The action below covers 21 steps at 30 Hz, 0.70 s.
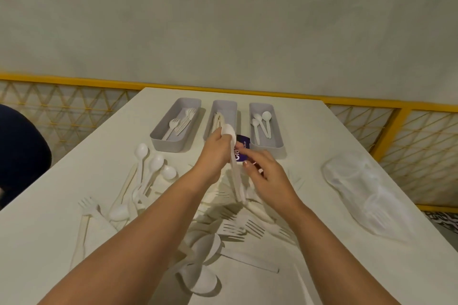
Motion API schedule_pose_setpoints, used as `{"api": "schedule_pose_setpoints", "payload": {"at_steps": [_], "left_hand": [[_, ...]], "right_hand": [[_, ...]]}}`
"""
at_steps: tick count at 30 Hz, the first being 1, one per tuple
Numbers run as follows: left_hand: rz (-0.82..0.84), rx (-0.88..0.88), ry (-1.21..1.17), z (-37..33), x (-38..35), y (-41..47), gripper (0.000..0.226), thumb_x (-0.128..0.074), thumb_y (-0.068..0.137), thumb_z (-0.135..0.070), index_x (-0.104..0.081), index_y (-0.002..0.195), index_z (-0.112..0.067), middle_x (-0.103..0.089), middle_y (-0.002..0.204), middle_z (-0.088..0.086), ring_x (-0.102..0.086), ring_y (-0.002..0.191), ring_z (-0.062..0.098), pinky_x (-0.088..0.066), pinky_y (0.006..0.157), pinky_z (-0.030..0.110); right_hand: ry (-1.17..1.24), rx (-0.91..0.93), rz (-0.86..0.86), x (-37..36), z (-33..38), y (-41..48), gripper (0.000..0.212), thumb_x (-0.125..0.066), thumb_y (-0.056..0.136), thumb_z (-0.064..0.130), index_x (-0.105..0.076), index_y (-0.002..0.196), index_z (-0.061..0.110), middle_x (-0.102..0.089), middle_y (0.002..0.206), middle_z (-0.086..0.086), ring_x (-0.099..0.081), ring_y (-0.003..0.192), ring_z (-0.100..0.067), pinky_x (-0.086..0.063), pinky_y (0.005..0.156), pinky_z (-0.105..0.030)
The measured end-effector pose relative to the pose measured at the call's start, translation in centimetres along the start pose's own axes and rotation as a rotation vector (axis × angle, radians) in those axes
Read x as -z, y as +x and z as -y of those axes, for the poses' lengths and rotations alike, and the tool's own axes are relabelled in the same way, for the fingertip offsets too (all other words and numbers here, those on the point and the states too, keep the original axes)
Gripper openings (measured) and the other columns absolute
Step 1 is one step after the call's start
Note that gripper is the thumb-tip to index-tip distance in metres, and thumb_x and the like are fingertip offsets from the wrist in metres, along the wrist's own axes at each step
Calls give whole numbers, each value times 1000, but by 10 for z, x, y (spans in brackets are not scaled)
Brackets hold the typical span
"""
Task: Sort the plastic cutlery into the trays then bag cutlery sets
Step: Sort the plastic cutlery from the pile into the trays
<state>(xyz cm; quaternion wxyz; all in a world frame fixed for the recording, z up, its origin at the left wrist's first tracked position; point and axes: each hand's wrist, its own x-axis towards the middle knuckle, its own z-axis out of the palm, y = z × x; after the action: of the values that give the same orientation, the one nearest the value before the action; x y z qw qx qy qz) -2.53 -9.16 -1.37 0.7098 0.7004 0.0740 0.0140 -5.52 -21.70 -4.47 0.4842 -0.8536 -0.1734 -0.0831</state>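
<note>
Left hand [214, 156]: raised over the white table [309, 136], fingers curled round a held bundle [236, 176] of white cutlery. A spoon bowl tops the bundle and its handles hang down towards the pile.

Right hand [271, 179]: just beside the bundle's handles, fingers [247, 164] loosely bent. Whether they pinch anything cannot be told.

Trays: three grey ones stand in a row at the far side.
- The left tray [158, 140] holds forks.
- The middle tray [224, 104] holds long, pale pieces, and its near end is covered by the left hand.
- The right tray [262, 107] holds spoons.

A purple packet [242, 144] lies between the middle and right trays, half hidden by the bundle and the hand.

Loose cutlery [238, 226] lies heaped on the near table, forks and spoons mixed, partly masked by both forearms. Several spoons [156, 162] lie at the pile's left edge.

A heap of clear plastic bags [366, 188] sits well apart on the right.

Surroundings: a yellow rail [74, 80] runs behind the table, and a dark blue shape [19, 153] is at the left edge.
</note>
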Motion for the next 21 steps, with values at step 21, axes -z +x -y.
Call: {"api": "schedule_pose_setpoints", "payload": {"at_steps": [21], "left_hand": [[77, 169, -593, -15, 86, -26, 18, -32, 99, -8, -49, 94, -6, -46, 68, 5, -38, 46, 10, -37, 48, 20]], "right_hand": [[-675, -160, 175, -17, 3, -1, 20, -41, 96, 11, -50, 78, 11, -45, 93, -5, -46, 83, -20, -33, 70, -25]]}}
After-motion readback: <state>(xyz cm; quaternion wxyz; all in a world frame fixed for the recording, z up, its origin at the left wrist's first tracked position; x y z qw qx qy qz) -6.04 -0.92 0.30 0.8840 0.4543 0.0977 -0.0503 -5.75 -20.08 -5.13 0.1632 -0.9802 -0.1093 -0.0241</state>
